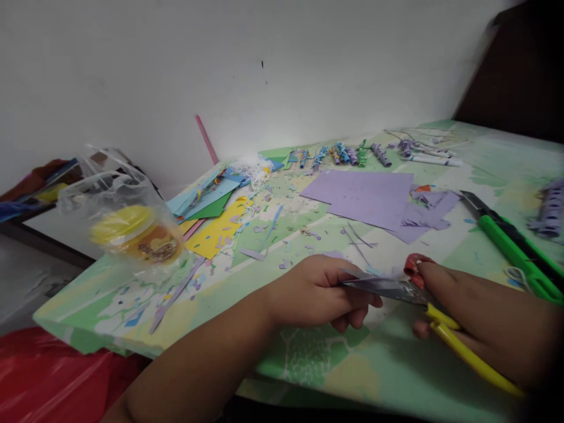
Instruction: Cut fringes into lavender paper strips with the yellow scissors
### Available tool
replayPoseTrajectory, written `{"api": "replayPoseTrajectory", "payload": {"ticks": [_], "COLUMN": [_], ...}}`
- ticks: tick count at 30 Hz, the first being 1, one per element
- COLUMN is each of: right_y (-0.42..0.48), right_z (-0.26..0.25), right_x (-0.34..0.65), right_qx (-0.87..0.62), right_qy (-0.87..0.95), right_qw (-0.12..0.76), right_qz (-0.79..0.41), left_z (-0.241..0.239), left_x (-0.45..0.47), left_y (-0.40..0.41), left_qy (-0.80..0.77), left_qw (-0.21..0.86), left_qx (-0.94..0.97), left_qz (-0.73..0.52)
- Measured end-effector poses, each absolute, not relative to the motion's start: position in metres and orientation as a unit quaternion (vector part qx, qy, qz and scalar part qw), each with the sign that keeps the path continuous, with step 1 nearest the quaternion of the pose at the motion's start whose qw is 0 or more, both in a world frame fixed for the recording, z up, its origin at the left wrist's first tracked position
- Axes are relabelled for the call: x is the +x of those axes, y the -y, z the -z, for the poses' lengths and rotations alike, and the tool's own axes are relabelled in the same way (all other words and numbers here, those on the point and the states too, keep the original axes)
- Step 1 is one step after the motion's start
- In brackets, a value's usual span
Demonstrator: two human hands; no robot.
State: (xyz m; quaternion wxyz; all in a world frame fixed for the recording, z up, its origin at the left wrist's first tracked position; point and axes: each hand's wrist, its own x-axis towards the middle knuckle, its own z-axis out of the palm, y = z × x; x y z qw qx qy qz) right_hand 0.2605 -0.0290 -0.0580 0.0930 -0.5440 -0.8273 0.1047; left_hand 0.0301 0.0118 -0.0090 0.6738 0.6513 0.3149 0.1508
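Note:
My right hand [471, 311] grips a pair of scissors [381, 285] with a yellow handle loop below and a red part by the thumb. The blades point left and look nearly closed. My left hand [319, 294] is at the blade tips, thumb and fingers pinched together; what lies between them is hidden. A bit of lilac paper shows just behind its knuckles. Beyond the hands lie lilac paper sheets [370, 197], with a cut lilac piece [429, 211] beside them. A green utility knife [511, 247] rests to the right of my right hand.
Paper scraps litter the patterned tablecloth [317, 352]. At left are a bagged yellow-lidded tub [143, 235] and coloured sheets [215, 232]. Along the back lie white string [253, 170], several punched paper rolls [343, 154] and a white marker [432, 160]. A red bag [57, 376] is lower left.

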Motion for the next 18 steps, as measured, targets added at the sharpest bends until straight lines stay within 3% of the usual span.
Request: {"api": "replayPoseTrajectory", "payload": {"ticks": [18], "right_y": [0.027], "right_z": [0.054], "right_x": [0.271], "right_qx": [-0.568], "right_qy": [0.812], "right_qw": [0.11], "right_qz": [-0.078], "left_z": [0.013], "left_x": [0.033], "left_y": [-0.017], "left_qy": [-0.328], "left_qw": [0.702], "left_qx": [0.605], "left_qz": [-0.184]}}
